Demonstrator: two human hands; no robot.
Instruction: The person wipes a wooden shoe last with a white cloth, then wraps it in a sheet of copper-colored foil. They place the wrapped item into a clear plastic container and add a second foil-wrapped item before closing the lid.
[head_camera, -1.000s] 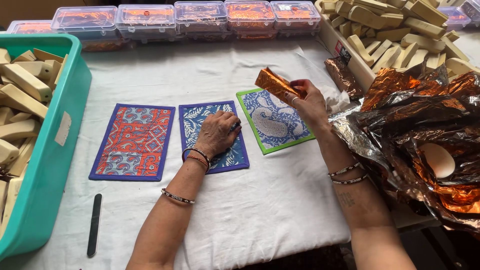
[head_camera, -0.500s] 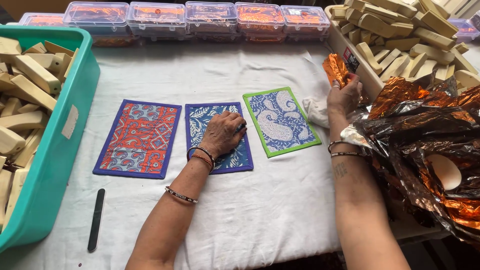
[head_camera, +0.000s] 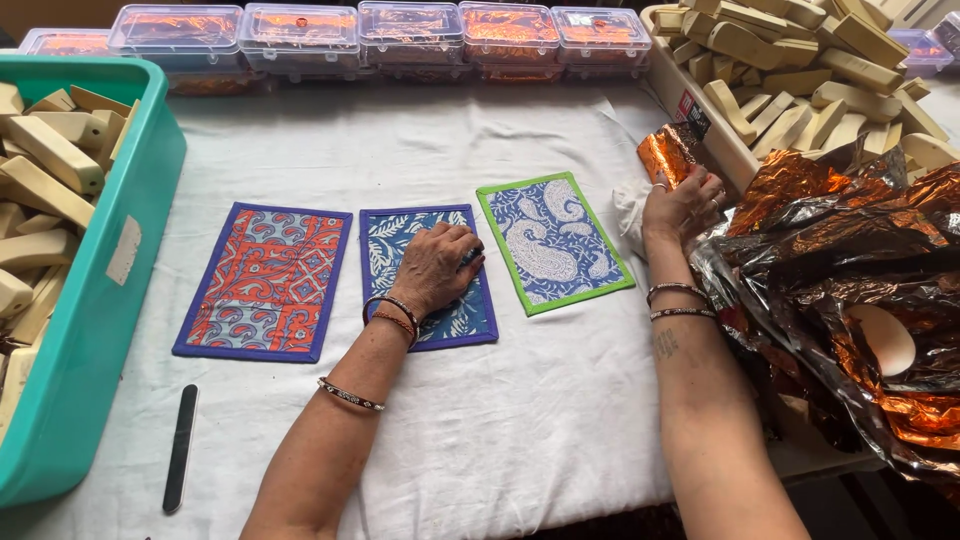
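3 patterned fabric mats lie on the white cloth: the orange-and-blue mat has a purple border, the blue mat shows white leaf shapes inside a purple border, and the paisley mat is blue and white with a green border. The foil is copper-orange and silver. The tub is teal, holding pale cream blocks.

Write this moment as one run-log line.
left hand: flat on blue patterned mat | right hand: gripping copper foil piece | green-bordered mat: between hands, untouched
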